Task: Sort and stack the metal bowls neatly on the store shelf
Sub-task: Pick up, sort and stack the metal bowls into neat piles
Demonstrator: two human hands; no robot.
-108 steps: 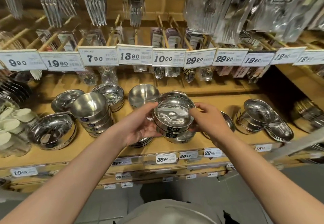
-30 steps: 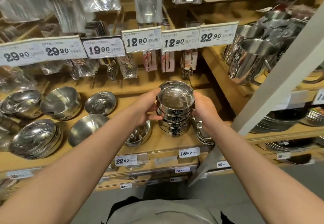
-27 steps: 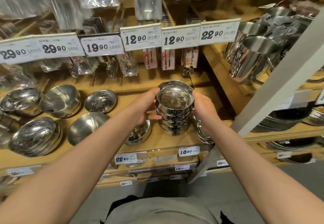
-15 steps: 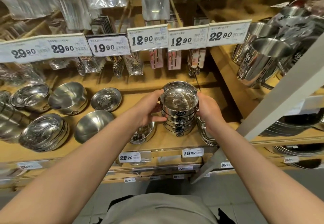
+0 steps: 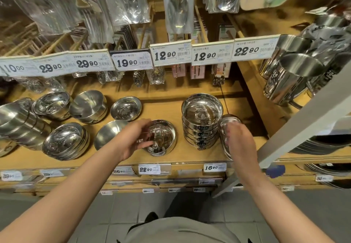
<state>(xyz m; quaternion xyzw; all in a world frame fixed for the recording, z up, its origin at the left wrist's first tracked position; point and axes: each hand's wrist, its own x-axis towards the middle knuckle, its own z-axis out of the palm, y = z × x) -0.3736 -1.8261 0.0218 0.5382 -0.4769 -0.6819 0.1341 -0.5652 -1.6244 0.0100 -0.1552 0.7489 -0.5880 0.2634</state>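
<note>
Steel bowls nested into one upright stack [image 5: 201, 123] stand on the wooden shelf [image 5: 190, 155], right of centre, and I see "316L" labels on their sides. Neither of my hands touches that stack. My left hand [image 5: 133, 140] reaches over a single shallow bowl [image 5: 161, 138] just left of the stack; the fingers are loosely bent around its near rim, but motion blur keeps me from telling whether they grip it or only touch it. My right hand [image 5: 239, 142] hangs over a second, lower pile of dishes [image 5: 226, 126] just beside the stack on its right; the fingers point down toward the rims and are blurred, so I cannot tell whether they hold anything.

Further left on the same shelf sit more bowls: a small one [image 5: 126, 107] toward the back, a tilted one [image 5: 108, 136] next to my left hand, a tilted one at the back [image 5: 88, 107], a nested pile [image 5: 65, 141] near the front edge, and another pile lying on its side at the far left [image 5: 17, 123]. White price tags hang on a rail above [image 5: 171, 54], reading 12.90, 19.90 and 22.90 among others. Packaged spoons [image 5: 177, 5] hang higher up. Steel mugs [image 5: 292, 75] crowd the shelf to the right. More price tags [image 5: 154, 169] line the shelf's front edge.
</note>
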